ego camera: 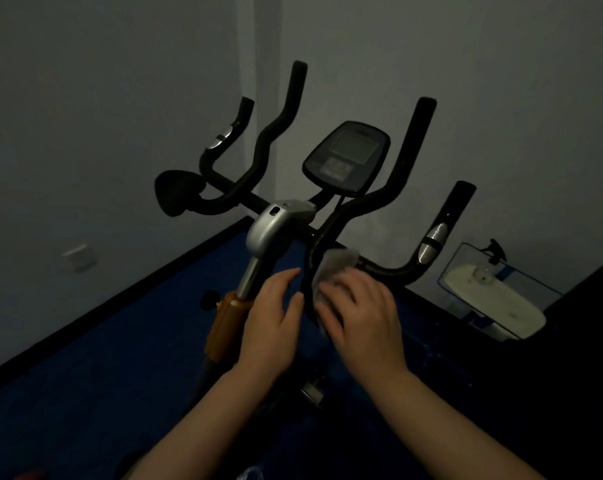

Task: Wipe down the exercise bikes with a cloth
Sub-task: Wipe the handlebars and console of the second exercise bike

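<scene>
the room is dim, with a pale wall (120, 81) behind and a dark blue floor (102, 358) below. the largest thing is the exercise bike (279, 223), seen from above at its front end. its black handlebars (393, 188) rise in four curved horns, two on each side, and two of them carry a silver band. between them sits the console (347, 157) with a grey screen, tilted toward the camera. under it is a silver clamp cover (276, 226), then a metal post (251, 275) that goes down into an orange sleeve (227, 320). at the right, against the wall, there is a clear box (494, 292) with a pale object inside; i cannot tell what it is.

the step in hand is, i judge, the wiping of the handlebar near its middle. the right hand (362, 313) presses a light grey cloth (331, 268) against the low curve of the inner right bar, the fingers spread flat over the cloth, not clenched. the cloth is bunched between palm and bar. the left hand (276, 306) is just beside it, open and loose, grasping nothing; whether it touches the bar i cannot tell.

the next move probably calls for sliding the cloth along the bar, upward to the horn or outward to the silver grip, with steady pressure so the cloth does not slip off the round tube. the console and left bars are likely left to do.
</scene>
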Demonstrator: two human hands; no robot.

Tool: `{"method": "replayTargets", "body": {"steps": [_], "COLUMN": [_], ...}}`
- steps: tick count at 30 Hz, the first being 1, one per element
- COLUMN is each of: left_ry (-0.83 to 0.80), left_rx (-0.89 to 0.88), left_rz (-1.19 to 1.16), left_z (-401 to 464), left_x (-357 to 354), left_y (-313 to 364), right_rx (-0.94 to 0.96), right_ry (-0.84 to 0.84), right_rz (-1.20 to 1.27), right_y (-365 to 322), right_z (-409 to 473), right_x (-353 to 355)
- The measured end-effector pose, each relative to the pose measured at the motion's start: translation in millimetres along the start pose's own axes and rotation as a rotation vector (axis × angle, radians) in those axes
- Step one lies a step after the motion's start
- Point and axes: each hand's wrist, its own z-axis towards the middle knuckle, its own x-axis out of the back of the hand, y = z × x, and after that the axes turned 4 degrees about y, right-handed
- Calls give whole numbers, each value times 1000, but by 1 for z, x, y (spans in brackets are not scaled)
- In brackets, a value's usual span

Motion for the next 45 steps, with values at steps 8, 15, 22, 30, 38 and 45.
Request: {"method": "replayTargets", "body": {"steps": [8,15,22,30,38,45], "left_ry": [-68,3,24,38,156,238], "left_rx": [-54,-42,-47,-166,-326,-304], "left_rz": [-108,-201,-192,63,208,141], "left_z": [11,7,8,33,34,31], "left_x": [-5,-4,-13,-40,-51,-55], "left_y": [-3,-2,5,22,0,2], "right_rx": [-23,32,273,83,-341,-568], "right_ry": [-40,-120,-351,-271,-109,-109], "right_rz": [61,200,67,106,256,288], "right_y": [-3,0,10,22,14,12], "right_z": [39,31,24,14,36,42], "right_x": [9,11,18,24,0,-7]}}
